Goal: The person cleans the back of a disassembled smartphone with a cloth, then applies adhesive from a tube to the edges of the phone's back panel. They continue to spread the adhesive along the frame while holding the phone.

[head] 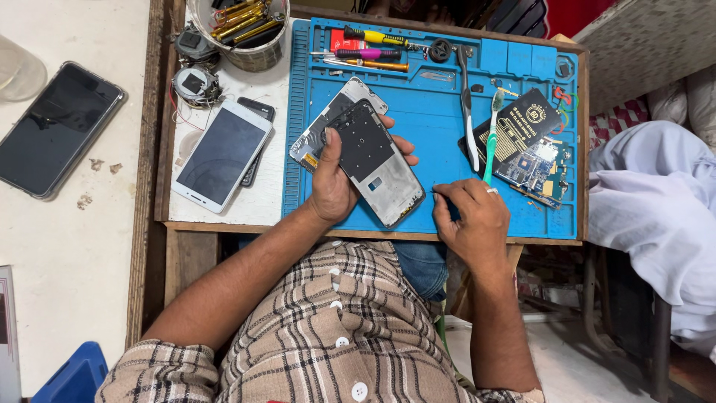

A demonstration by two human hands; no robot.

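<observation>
My left hand [333, 179] grips an opened phone frame [377, 160], dark inner side up, held tilted over a blue work mat [432, 112]. Under it lies a silver phone back cover [328, 123]. My right hand [470, 216] rests on the mat's near edge with fingers pinched together at a small spot near the frame's lower corner; whatever it pinches is too small to make out. A ring sits on one finger.
A green toothbrush [491, 142], tweezers [466, 104], a dark card [522, 123] and a circuit board [538, 168] lie at right on the mat. Screwdrivers [373, 52] line its far edge. Two phones [224, 153] [56, 127] and a tool cup [242, 26] lie at left.
</observation>
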